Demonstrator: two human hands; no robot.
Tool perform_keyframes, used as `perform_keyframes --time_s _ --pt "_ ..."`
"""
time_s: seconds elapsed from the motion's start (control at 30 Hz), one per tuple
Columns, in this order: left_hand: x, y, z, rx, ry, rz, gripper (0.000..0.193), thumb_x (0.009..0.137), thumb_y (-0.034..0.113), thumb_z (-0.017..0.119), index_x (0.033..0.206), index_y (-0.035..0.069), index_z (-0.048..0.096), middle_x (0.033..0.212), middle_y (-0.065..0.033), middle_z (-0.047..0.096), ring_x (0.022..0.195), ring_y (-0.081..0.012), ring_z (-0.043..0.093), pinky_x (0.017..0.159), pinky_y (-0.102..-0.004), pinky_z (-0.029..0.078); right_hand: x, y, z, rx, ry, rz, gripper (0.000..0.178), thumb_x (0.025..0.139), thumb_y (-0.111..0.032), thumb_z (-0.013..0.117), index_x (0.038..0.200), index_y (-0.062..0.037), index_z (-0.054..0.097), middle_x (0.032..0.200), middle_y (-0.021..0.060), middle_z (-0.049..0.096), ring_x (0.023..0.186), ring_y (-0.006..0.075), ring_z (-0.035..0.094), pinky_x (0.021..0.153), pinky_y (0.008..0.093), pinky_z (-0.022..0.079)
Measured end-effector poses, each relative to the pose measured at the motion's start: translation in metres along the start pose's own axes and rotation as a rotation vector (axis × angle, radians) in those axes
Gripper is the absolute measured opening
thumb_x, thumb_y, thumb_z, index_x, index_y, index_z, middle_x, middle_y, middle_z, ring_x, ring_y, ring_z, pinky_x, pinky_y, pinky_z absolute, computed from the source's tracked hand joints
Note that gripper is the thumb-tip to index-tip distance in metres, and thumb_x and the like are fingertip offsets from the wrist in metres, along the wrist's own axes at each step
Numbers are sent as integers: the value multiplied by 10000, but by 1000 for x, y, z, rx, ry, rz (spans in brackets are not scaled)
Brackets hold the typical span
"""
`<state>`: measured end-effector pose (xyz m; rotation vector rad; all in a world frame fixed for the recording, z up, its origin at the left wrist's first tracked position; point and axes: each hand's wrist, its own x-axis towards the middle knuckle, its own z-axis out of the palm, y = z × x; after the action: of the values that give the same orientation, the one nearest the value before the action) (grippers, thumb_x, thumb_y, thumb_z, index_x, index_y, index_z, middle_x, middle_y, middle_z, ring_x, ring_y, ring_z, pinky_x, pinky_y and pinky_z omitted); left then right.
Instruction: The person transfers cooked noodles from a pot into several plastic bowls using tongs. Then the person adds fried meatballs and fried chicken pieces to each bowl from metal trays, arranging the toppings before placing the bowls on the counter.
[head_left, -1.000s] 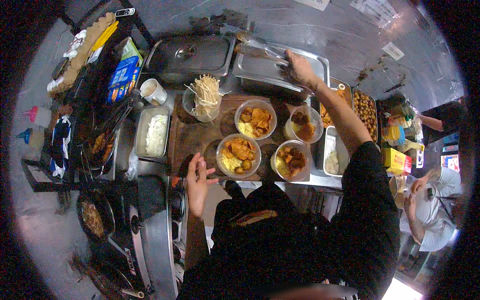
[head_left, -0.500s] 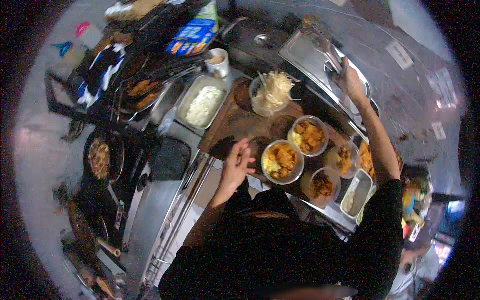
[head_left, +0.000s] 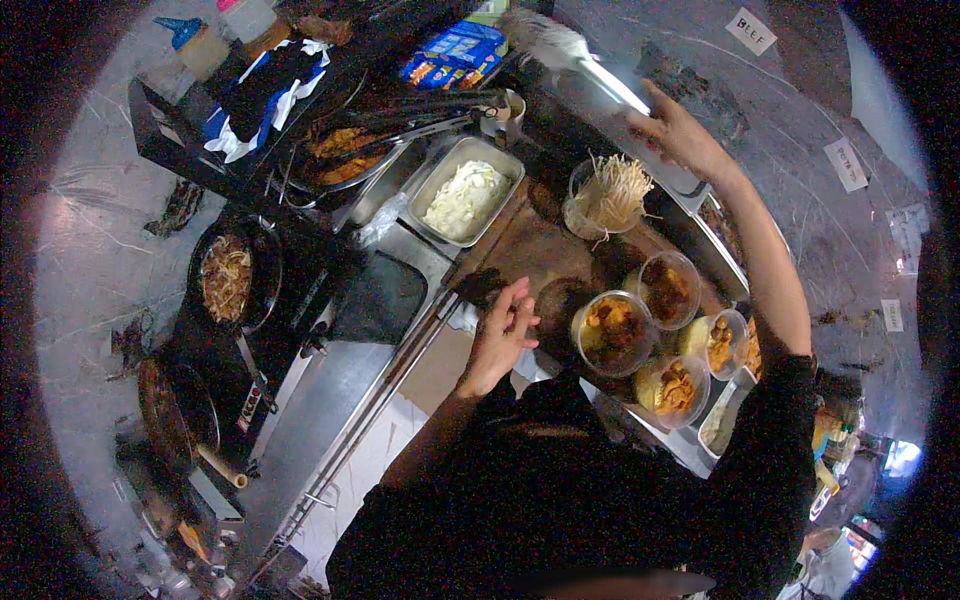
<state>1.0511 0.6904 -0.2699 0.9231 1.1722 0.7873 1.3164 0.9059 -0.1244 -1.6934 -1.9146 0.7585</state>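
Four clear plastic tubs of cooked food stand close together on the brown wooden board [head_left: 540, 235], right of the left hand [head_left: 500, 335] and near the person's body. The nearest tub [head_left: 612, 332] holds chunks in a dark orange sauce; a second tub [head_left: 668, 290] sits just beyond it, a third tub [head_left: 718, 343] to its right, and a fourth tub [head_left: 672, 385] nearest the counter edge. The left hand hovers above the board's near left end, fingers loosely apart and slightly curled, holding nothing, just beside the nearest tub but not touching it. The right hand [head_left: 680, 135] reaches far up and to the right, gripping the handle of long metal tongs [head_left: 575, 55], fingers wrapped on the handle; the tips are blurred, so what they carry cannot be told. These tubs look thin-walled and light when bare, yet heavy with saucy food, so the sides would likely flex if squeezed; a hold low around the wall or under the base seems safer than pinching the rim, and the open tops could spill if tipped. A cup of pale bean sprouts [head_left: 605, 200] stands at the board's far end, and a steel tray of white shredded vegetable [head_left: 465, 195] lies to its left, with a dark pan of noodles [head_left: 228, 278] further left.
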Motion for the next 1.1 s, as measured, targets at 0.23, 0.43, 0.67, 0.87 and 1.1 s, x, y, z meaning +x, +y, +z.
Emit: perform_keyframes --time_s 0.23,0.43,0.67,0.87,1.1 --pt "-9 14 -23 10 63 60 455 1014 310 491 1425 136 403 1341 -116 482 989 -188 625 668 -296 583 28 -62 32 322 -402 151 405 889 -440 664 1079 -87 605 725 -5 618 463 66 488 372 214 356" --pt "-24 9 -53 -14 179 119 414 1010 252 508 1392 101 451 1296 -93 523 1002 -177 621 683 -305 588 -4 -70 53 685 -541 181 389 880 -368 692 1125 -79 599 759 10 645 470 63 521 334 200 346" --pt "-37 50 -47 -54 203 394 601 1000 276 530 1465 -7 275 1274 -177 553 1124 -230 567 939 -309 442 -146 -111 118 352 -299 92 614 937 -412 605 1373 -16 432 1165 164 607 1034 266 590 871 382 475" --pt "-25 57 -37 -103 167 142 377 1024 229 480 1306 -17 435 1155 -137 631 1029 -195 593 905 -309 458 -196 -100 156 287 -463 7 659 928 -378 615 1390 23 371 1100 312 608 885 454 641 758 466 512" --pt "22 -1 -19 995 255 361 504 988 213 456 1364 -108 362 1214 -373 486 1127 -519 484 937 -509 419 -236 -49 75 -499 -373 -45 294 812 -274 712 918 0 698 774 228 665 683 373 658 652 443 547"
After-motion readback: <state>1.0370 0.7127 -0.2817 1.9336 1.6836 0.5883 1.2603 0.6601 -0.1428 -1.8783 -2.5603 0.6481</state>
